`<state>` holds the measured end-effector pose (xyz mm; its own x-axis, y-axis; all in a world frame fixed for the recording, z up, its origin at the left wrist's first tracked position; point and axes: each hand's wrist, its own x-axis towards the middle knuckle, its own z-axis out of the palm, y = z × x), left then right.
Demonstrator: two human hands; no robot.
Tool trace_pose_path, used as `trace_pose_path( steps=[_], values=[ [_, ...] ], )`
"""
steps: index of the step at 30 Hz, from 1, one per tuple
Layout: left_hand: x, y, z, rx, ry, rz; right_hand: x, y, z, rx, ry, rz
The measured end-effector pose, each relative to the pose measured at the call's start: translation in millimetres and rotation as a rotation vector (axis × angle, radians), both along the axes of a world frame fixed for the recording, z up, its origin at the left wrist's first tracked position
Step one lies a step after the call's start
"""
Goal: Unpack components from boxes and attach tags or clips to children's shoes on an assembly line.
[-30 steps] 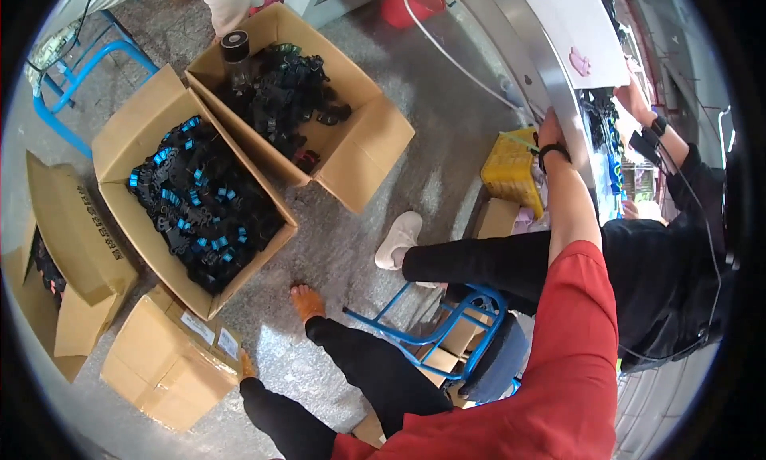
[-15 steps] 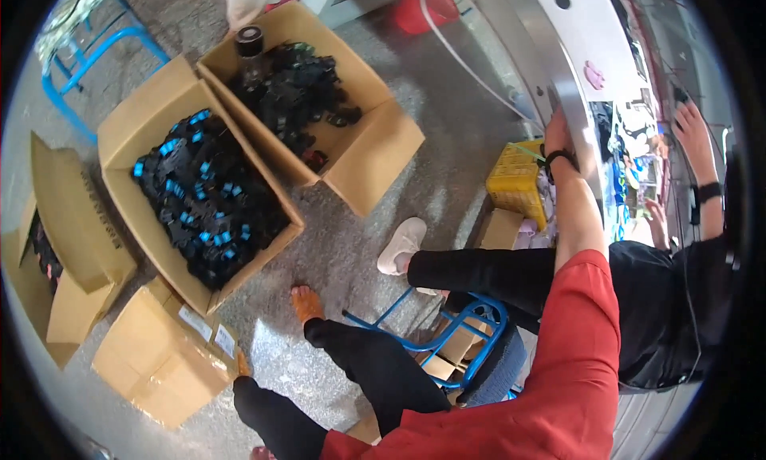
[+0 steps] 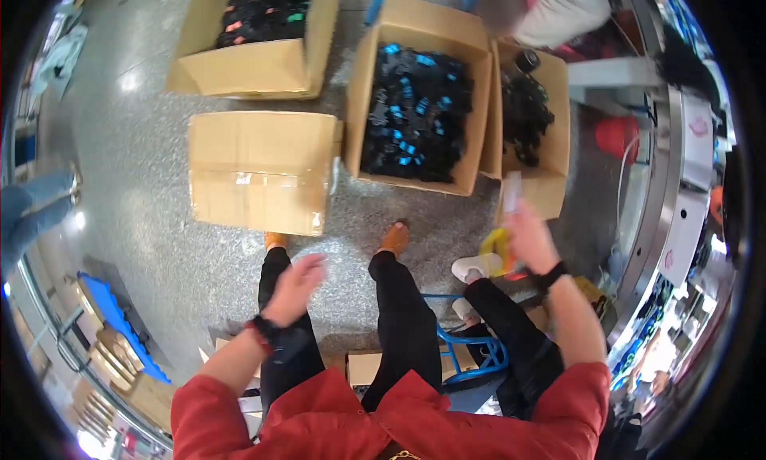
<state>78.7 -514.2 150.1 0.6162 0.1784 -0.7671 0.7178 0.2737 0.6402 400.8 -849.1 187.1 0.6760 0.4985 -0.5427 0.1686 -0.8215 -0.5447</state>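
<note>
I look down through the head view at both hands, which are well apart above the floor [image 3: 159, 268]. My left hand [image 3: 294, 291] is empty, its fingers loosely spread and reaching over the left leg; a dark band [image 3: 271, 331] circles that wrist. The nearest box to it is a closed brown carton [image 3: 259, 169], lying just beyond the feet with shiny tape on its near side.

My right hand [image 3: 530, 235] is smeared by blur, but I make it out gripping a yellow ring-like object [image 3: 493, 240], with a pale strip [image 3: 512, 190] showing above the fingers. I cannot tell exactly how the fingers wrap around it. The object appears in front of a white shoe [image 3: 471, 268] worn by a co-worker in black trousers, beside a blue stool frame [image 3: 483, 371].

Past the feet, right of the closed carton, I see an open carton [image 3: 431, 19] full of black pieces with bright blue parts. Pressed close to its right is a narrower-looking open box [image 3: 560, 101] of dark pieces. A third open container [image 3: 247, 71], at the upper left, holds black pieces with coral and green bits. A red bucket [image 3: 617, 135] sits near the metal-edged counter [image 3: 669, 189] at my right.
</note>
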Motion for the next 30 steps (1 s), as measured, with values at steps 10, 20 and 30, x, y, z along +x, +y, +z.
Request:
trace_pose_path(
  steps=[10,20,30],
  values=[
    [-18,60,-19,-0.526,-0.011,0.811,-167,359,-9,0.242,0.755,0.313],
    [-84,165,-110,-0.32,-0.151,0.896,-285,491,-75,0.07,0.543,0.343],
    [-91,228,-186,-0.042,-0.189,0.8,-282,567,-128,-0.111,0.312,0.498]
  ],
)
